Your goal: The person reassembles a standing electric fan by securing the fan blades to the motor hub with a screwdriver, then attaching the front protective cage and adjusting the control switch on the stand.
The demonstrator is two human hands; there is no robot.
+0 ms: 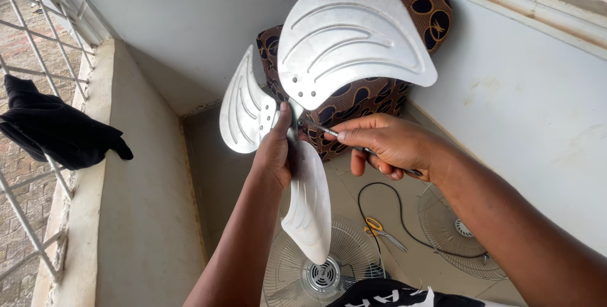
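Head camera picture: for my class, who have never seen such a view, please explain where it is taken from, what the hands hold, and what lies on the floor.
The camera sits on a person's head and looks down at their own two bare hands. The left hand grips the hub of a metal fan blade with three vanes. The right hand holds a thin tool, likely a screwdriver, pointed at that hub. On the tiled floor lie two wire fan guards, scissors with yellow handles and a black cable. A patterned chair stands behind.
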